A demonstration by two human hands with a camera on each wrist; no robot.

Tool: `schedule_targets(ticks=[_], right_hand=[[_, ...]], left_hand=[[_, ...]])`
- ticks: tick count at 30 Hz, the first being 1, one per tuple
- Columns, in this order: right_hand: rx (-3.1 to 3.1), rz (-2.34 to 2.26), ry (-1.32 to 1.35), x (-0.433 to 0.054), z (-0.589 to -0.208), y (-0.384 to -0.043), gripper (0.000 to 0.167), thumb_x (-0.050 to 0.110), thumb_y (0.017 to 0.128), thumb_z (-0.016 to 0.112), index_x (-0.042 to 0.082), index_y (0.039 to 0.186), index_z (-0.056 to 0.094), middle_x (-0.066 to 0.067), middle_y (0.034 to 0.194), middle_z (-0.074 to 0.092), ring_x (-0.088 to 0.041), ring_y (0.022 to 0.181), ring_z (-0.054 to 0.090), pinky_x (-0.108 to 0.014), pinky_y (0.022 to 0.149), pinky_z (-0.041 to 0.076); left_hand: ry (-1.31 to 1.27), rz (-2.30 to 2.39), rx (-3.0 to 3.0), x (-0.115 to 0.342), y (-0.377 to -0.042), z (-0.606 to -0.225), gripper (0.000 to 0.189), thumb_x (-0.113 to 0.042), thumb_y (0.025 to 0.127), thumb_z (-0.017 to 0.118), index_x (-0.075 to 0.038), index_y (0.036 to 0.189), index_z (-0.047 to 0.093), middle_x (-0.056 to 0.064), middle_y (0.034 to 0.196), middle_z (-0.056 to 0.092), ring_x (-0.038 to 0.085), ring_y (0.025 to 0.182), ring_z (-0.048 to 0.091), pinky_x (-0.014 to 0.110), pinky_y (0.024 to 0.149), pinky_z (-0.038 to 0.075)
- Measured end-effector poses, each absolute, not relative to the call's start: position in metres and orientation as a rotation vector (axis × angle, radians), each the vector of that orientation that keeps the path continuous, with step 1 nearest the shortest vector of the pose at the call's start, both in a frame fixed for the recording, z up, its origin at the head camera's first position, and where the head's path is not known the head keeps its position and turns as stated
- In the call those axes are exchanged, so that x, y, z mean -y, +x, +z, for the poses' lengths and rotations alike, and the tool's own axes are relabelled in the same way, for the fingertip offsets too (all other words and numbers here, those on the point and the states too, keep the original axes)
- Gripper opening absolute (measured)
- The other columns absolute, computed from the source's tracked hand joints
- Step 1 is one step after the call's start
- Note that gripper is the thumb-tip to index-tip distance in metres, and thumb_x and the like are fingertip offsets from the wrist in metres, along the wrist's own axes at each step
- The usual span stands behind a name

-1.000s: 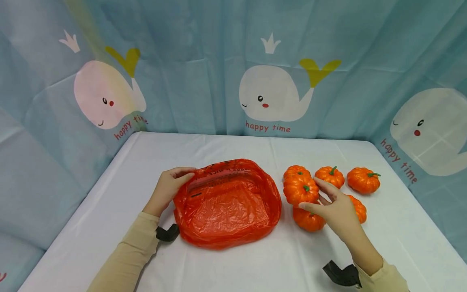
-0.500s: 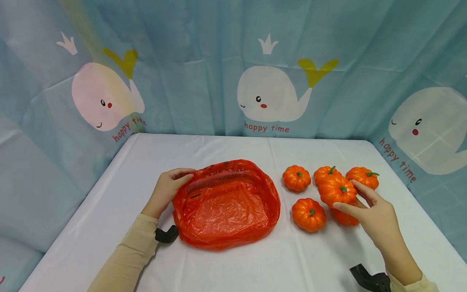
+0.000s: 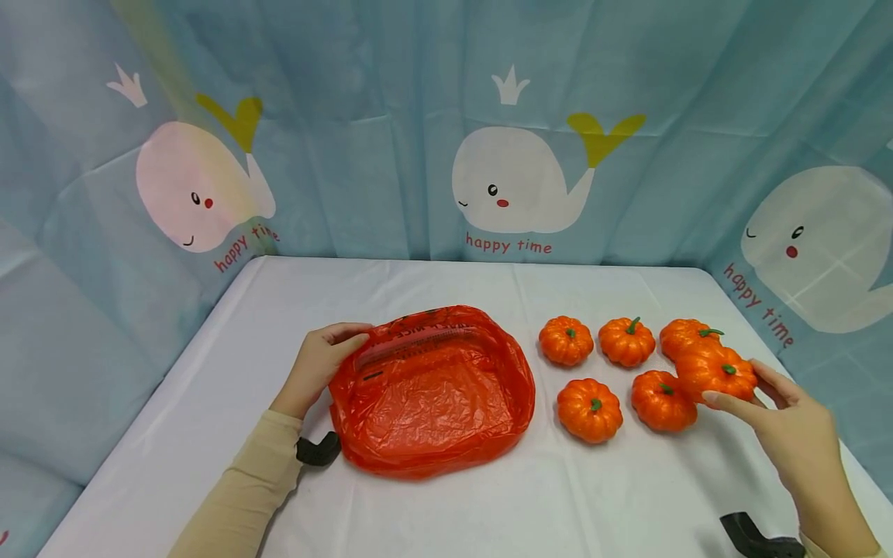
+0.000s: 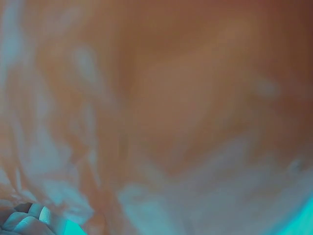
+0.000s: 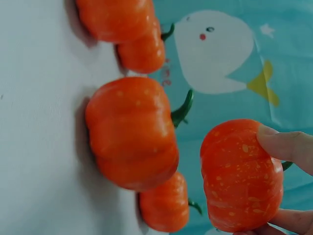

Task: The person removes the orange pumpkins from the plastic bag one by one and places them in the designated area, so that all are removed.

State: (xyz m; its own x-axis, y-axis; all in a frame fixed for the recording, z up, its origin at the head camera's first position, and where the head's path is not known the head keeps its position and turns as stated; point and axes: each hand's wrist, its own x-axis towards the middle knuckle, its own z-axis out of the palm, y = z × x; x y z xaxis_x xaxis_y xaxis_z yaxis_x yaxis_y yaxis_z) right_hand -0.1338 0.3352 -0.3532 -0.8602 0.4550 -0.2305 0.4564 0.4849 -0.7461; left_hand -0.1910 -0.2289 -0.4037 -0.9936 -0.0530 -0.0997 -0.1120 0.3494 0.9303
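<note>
A red plastic bag lies spread with its mouth wide and its rim rolled, left of the table's middle. My left hand pinches its upper left rim between thumb and fingers. At the right, my right hand holds a small orange pumpkin with a green stem, thumb on one side and fingers on the other. In the right wrist view the held pumpkin hangs apart from the others. Blurred reddish film of the bag fills most of the left wrist view.
Several more pumpkins stand on the white table: back-row ones and front ones. A blue curtain with whale prints hangs behind the table.
My right hand has carried the held pumpkin rightward, from above the leftmost pumpkins to the right end of the group. The left hand and the bag have stayed in place.
</note>
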Motion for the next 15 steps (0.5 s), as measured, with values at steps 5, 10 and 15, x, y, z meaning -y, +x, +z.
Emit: schedule_targets(ticks=[5, 10, 15], right_hand=[[-2.645, -1.390, 0.960, -0.351, -0.357, -0.133, 0.104, 0.057, 0.083, 0.073, 0.021, 0.160, 0.013, -0.012, 0.166, 0.009, -0.032, 0.155, 0.002, -0.061, 0.118, 0.020], [-2.620, -1.368, 1.036, -0.362, -0.367, -0.134, 0.097, 0.051, 0.089, 0.069, 0.018, 0.159, 0.011, -0.015, 0.165, 0.012, -0.036, 0.155, 0.004, -0.058, 0.118, 0.023], [-2.613, -1.330, 1.075, -0.372, -0.381, -0.136, 0.092, 0.045, 0.092, 0.066, 0.011, 0.159, 0.012, -0.022, 0.162, 0.015, -0.042, 0.153, 0.008, -0.060, 0.117, 0.022]], left_hand=[[-0.157, 1.766, -2.535, 0.229, -0.191, -0.404, 0.046, -0.041, 0.096, 0.064, -0.010, 0.131, 0.066, 0.011, 0.136, 0.063, 0.021, 0.124, 0.055, 0.013, 0.086, 0.052], [-0.155, 1.770, -2.536, 0.229, -0.192, -0.404, 0.046, -0.040, 0.096, 0.064, -0.010, 0.131, 0.066, 0.011, 0.136, 0.063, 0.020, 0.122, 0.055, 0.014, 0.086, 0.052], [-0.150, 1.769, -2.530, 0.228, -0.191, -0.404, 0.046, -0.040, 0.096, 0.064, -0.010, 0.131, 0.065, 0.012, 0.136, 0.062, 0.021, 0.123, 0.056, 0.014, 0.086, 0.052]])
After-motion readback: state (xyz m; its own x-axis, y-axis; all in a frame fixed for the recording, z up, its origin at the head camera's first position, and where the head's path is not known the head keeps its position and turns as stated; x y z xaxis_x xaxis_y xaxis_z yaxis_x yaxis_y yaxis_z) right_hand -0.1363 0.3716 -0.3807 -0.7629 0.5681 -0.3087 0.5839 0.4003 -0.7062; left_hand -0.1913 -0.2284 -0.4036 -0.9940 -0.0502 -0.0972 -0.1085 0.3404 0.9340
